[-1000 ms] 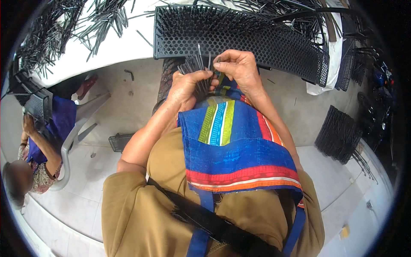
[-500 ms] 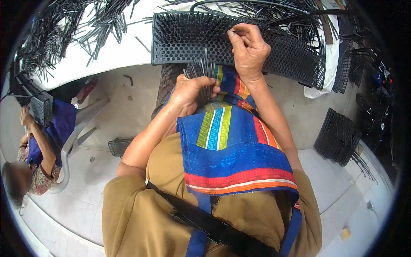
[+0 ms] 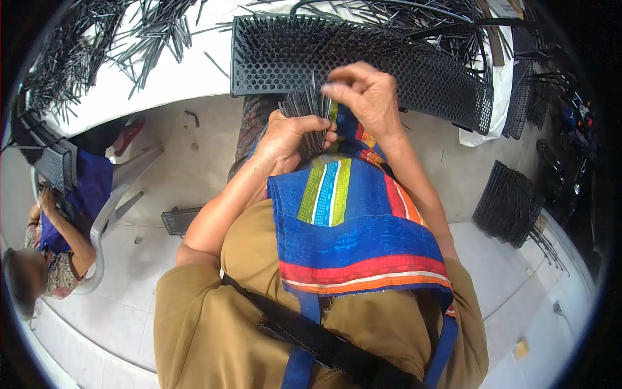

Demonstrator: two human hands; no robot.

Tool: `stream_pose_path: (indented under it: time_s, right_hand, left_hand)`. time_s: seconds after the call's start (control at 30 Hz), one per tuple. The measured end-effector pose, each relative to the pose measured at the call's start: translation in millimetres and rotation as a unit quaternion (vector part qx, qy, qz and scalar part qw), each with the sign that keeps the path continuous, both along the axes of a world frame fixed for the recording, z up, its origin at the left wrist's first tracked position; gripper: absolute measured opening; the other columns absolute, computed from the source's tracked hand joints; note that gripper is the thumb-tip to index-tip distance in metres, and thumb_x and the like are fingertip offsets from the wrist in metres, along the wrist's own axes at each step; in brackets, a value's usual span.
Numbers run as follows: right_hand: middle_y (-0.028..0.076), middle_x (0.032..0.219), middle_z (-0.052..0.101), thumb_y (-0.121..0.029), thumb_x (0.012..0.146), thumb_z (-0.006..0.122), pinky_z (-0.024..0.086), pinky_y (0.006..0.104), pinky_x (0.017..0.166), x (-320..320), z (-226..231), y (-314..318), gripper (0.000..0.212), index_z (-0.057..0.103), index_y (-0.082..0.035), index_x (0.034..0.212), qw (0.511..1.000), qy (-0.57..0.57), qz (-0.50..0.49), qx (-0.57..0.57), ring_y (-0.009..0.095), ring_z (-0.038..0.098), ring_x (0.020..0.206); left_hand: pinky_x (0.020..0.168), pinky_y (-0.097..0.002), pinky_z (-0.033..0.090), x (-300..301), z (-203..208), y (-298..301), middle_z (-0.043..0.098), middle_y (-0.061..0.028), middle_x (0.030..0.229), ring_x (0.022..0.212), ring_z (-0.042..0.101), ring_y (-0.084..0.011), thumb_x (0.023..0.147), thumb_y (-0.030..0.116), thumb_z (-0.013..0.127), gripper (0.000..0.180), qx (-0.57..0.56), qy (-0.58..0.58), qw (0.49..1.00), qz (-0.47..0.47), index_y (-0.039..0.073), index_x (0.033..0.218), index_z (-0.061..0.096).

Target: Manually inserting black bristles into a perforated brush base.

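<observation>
My left hand (image 3: 288, 135) is closed around a bundle of thin black rods (image 3: 304, 107), their upper ends fanning out above the thumb. Just right of those ends, my right hand (image 3: 366, 97) hovers with thumb and forefinger apart; its fingertips are blurred by motion, and nothing shows between them. Behind both hands lies a long black perforated tray (image 3: 259, 83), tilted toward me on the table edge. Many short black rods (image 3: 285, 42) stand upright in the holes of its far left part, while the nearer and right-hand holes show no rods.
Heaps of loose black rods (image 3: 78, 58) cover the white tabletop (image 3: 188, 71). A bundle of black rods (image 3: 508, 204) is on the floor at right. At left, another person (image 3: 61, 227) sits in a pale chair (image 3: 100, 240) beside a similar tray. A small mesh basket (image 3: 178, 222) lies near my left elbow.
My right hand has come down and left, from over the tray to beside the rod tips, its fingers parting. The left hand keeps its hold. The other person's hand has moved lower.
</observation>
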State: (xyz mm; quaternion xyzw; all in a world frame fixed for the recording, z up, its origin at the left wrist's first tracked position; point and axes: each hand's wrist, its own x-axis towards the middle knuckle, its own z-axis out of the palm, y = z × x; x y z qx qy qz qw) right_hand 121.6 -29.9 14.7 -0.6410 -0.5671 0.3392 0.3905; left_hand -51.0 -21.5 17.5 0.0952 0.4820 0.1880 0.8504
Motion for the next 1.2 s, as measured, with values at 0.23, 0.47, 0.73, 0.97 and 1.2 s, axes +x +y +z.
stream_pose_path:
  time_s: [0.23, 0.47, 0.73, 0.97, 1.2]
  right_hand:
    - [0.0, 0.062, 0.06, -0.007, 0.08, 0.072, 0.031, 0.0179, 0.042, 1, -10, -19, 0.008, 0.068, -0.001, 0.084, 0.92, 0.349, -0.115, -0.135, 0.003, 0.044, 0.045]
    - [-0.002, 0.072, 0.062, -0.001, 0.08, 0.072, 0.037, 0.0179, 0.05, 14, -3, 13, 0.006, 0.07, -0.001, 0.086, 0.94, 0.236, -0.205, 0.138, 0.003, 0.048, 0.056]
    - [0.001, 0.077, 0.062, 0.002, 0.077, 0.073, 0.041, 0.0196, 0.055, 13, -20, 19, 0.008, 0.071, 0.0, 0.084, 0.971, -0.007, -0.128, 0.202, 0.005, 0.051, 0.063]
    - [0.002, 0.073, 0.062, 0.001, 0.073, 0.075, 0.037, 0.0213, 0.05, 5, -10, 23, 0.01, 0.073, -0.002, 0.083, 0.973, -0.09, -0.122, 0.175, 0.006, 0.047, 0.056]
    - [0.009, 0.07, 0.064, -0.009, 0.075, 0.073, 0.046, 0.029, 0.054, 5, -5, 23, 0.01, 0.071, -0.002, 0.081, 0.974, -0.131, -0.102, 0.155, 0.017, 0.061, 0.058]
  left_hand:
    - [0.06, -0.0319, 0.056, 2, -2, -5, 0.068, -0.015, 0.087, 0.073, 0.068, -0.0233, 0.081, 0.0, 0.066, 0.015, 0.013, 0.003, 1.0, 0.014, -0.004, 0.096, 0.064]
    - [0.058, -0.0317, 0.055, 4, 2, -12, 0.067, -0.0126, 0.081, 0.066, 0.066, -0.0203, 0.082, -0.001, 0.063, 0.014, 0.032, 0.034, 0.999, -0.008, -0.003, 0.097, 0.063]
    - [0.059, -0.0295, 0.056, 7, -1, -7, 0.067, -0.0151, 0.081, 0.066, 0.066, -0.0206, 0.083, -0.001, 0.063, 0.013, 0.021, 0.037, 0.999, -0.003, -0.006, 0.095, 0.062]
    - [0.056, -0.029, 0.055, 2, -6, -2, 0.067, -0.0163, 0.079, 0.064, 0.066, -0.0206, 0.082, -0.003, 0.064, 0.009, 0.039, 0.048, 0.998, -0.022, -0.008, 0.089, 0.063]
    - [0.056, -0.0285, 0.055, -1, -4, 0, 0.067, -0.0158, 0.077, 0.064, 0.066, -0.0209, 0.08, -0.004, 0.065, 0.011, 0.016, 0.034, 0.999, -0.021, -0.008, 0.09, 0.063]
